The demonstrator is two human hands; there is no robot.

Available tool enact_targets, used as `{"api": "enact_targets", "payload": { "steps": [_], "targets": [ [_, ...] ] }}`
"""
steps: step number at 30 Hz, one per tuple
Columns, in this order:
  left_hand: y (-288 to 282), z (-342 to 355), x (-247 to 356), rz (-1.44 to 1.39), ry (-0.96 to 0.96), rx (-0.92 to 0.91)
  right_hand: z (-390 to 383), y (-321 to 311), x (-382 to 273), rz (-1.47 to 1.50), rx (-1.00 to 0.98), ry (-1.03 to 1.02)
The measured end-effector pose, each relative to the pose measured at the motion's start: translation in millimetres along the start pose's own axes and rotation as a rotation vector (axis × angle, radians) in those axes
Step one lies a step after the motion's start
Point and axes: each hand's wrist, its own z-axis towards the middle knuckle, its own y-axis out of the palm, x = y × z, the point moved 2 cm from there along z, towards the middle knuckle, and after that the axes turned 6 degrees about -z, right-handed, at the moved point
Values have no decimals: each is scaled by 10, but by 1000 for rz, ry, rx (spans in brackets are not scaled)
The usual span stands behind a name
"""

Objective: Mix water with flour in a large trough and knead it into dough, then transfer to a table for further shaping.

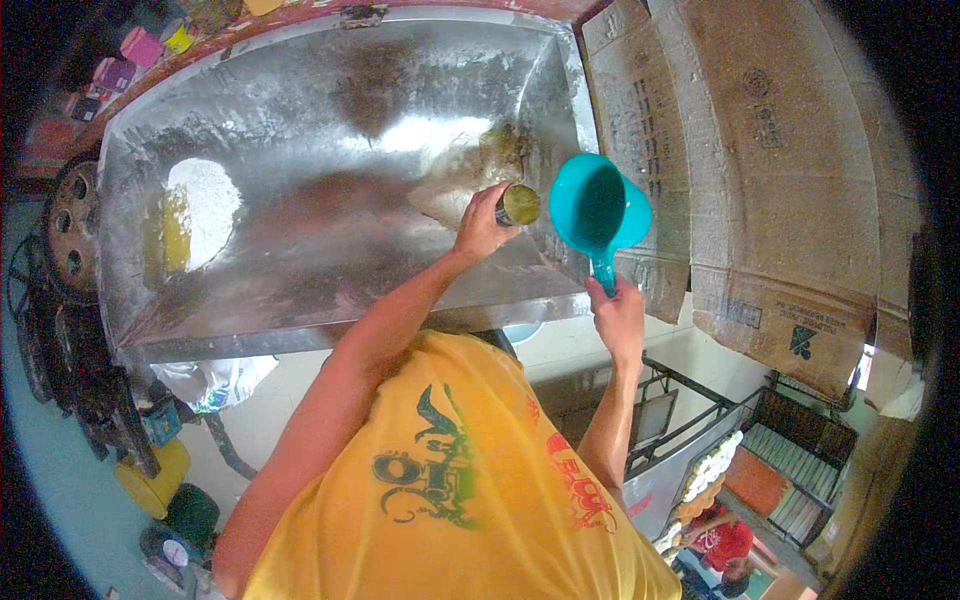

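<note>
My left hand (482, 228) grips a small cylindrical metal can (519, 206) with yellowish-olive contents at the top, over the right part of a large steel trough (340, 260). My right hand (617, 312) holds the handle of a teal plastic dipper (572, 205), its round bowl at the trough's right end, just right of the can. At the trough's left lies a mound of white powder (205, 205) with a yellow patch beside it. A pale wet patch (445, 195) shows on the steel near my left hand.
Cardboard sheets (760, 200) line the right side. Dark machinery with a wheel (75, 225) stands left, small colored containers (140, 45) at the back left. A metal rack (790, 460) is at lower right, near a person in a red shirt (725, 540).
</note>
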Motion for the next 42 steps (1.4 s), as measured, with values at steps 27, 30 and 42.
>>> {"api": "enact_targets", "payload": {
  "steps": [27, 30, 42],
  "targets": [
    [10, 13, 55, -99, -63, -27, -13, -2, 6, 48, -4, -10],
    [36, 27, 60, -64, -41, -36, -21, 22, 24, 41, 5, -18],
    [47, -3, 110, -67, -31, -40, -55, 30, 122, 28, 37, -30]
  ]
}}
